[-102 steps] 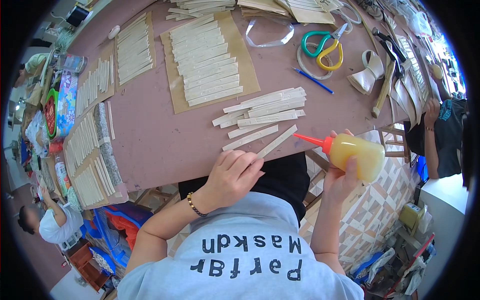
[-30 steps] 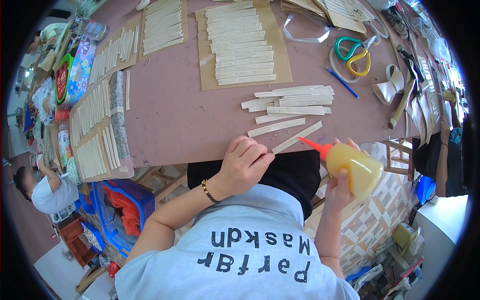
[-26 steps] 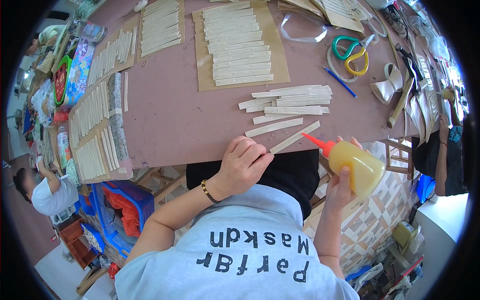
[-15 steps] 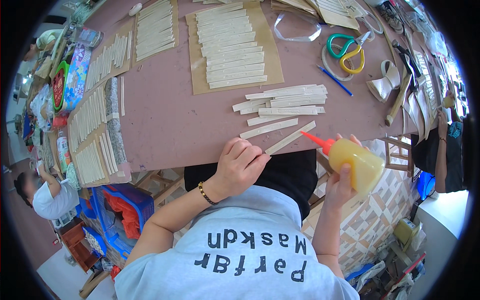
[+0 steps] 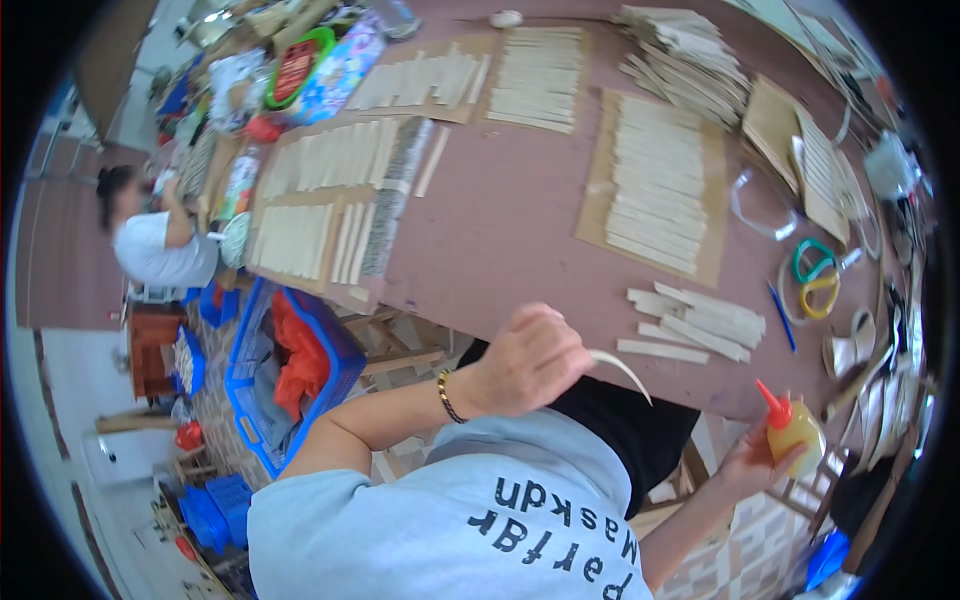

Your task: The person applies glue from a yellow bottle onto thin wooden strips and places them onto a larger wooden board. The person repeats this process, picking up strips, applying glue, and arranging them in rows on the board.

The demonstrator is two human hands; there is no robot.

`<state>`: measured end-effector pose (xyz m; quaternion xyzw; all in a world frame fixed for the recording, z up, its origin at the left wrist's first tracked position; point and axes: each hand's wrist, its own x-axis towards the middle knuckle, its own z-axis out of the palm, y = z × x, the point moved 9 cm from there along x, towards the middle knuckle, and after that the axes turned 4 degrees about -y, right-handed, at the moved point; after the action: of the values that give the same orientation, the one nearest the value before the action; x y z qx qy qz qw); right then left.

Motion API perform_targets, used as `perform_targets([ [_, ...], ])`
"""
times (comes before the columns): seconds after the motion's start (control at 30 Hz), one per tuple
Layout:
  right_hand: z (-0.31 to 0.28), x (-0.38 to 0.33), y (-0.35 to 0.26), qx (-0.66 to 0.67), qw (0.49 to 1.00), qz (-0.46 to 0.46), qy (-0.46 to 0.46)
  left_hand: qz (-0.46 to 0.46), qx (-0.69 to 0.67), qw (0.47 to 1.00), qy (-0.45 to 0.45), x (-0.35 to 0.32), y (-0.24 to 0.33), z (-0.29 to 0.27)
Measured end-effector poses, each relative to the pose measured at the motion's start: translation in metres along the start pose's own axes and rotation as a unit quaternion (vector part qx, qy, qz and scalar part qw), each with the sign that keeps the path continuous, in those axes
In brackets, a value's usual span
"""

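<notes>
Starting at our left, a flat blue patterned package and a round green-rimmed red lid lie at the far corner of the desk, their print too small to make out, and beside them pale strips sit in rows on brown card sheets. Below the desk edge a blue crate holds something red. Nearer the middle, our left hand is lifted just off the desk's near edge, its fingers curled and pressed together around one thin pale strip; the strip curves out to the right of the fist, over the dark cloth on our lap, and its gripped end is hidden inside the fist. Beyond it a small loose pile of strips rests on the desk, with a blue pen and green and yellow tape rings further right. At the lower right, our right hand holds a yellow glue bottle with a red nozzle pointing up and left, well apart from the strip; the fingers wrap the bottle from behind and are mostly hidden. The far right rim is dark and bent, so the clutter there is hard to tell.
</notes>
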<state>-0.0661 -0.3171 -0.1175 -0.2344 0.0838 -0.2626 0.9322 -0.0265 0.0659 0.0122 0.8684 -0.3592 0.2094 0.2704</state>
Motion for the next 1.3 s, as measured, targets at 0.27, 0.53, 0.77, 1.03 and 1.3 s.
perform_targets([
  [0.27,0.014,0.012,0.031,0.045,0.997,0.062,-0.025,-0.133,0.302,0.943,0.045,-0.016,-0.124,-0.080],
  [0.53,0.020,0.011,0.040,0.027,0.997,0.075,-0.019,-0.209,0.344,0.913,-0.062,-0.056,-0.175,-0.059],
  [0.77,0.022,0.008,0.035,0.004,0.999,0.054,-0.005,-0.228,0.361,0.903,-0.048,-0.056,-0.197,-0.066],
  [1.03,0.021,0.005,0.033,0.005,0.999,0.053,0.001,-0.249,0.369,0.895,-0.040,-0.060,-0.203,-0.070],
  [1.3,0.014,0.006,0.029,0.010,0.999,0.051,0.007,-0.265,0.378,0.886,-0.037,-0.062,-0.207,-0.073],
])
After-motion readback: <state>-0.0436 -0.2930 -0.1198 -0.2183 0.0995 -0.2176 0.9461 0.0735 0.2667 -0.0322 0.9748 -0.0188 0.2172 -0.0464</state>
